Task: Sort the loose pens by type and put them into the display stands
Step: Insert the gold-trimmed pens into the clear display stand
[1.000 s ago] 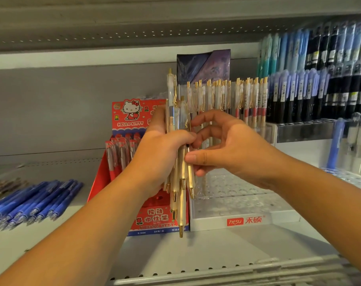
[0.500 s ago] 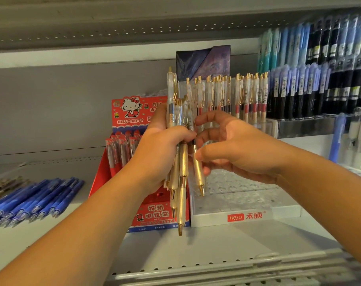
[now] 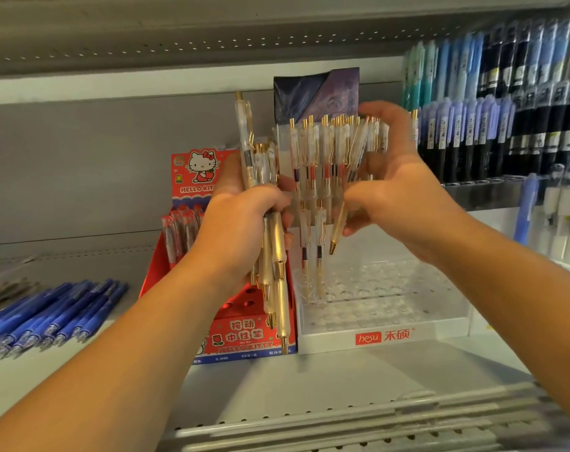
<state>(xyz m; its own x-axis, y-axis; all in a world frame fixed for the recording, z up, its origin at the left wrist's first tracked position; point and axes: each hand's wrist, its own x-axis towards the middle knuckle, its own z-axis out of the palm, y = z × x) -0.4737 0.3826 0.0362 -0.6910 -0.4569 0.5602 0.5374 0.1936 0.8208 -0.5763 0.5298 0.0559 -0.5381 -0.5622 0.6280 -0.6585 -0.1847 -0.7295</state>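
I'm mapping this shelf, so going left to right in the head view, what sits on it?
Loose blue plastic pens → red cardboard Hello Kitty stand → clear acrylic tiered stand → upright blue and black pens.

There are two hands, the left hand (image 3: 241,230) holding a bundle of at least four gold pens (image 3: 277,243) and the right hand (image 3: 404,197) holding one single pen (image 3: 337,226), and two stands, one red stand (image 3: 244,334) and one clear stand (image 3: 440,332).

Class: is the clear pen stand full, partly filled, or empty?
Partly filled. The stand holds pens in its back rows; its front holes are bare.
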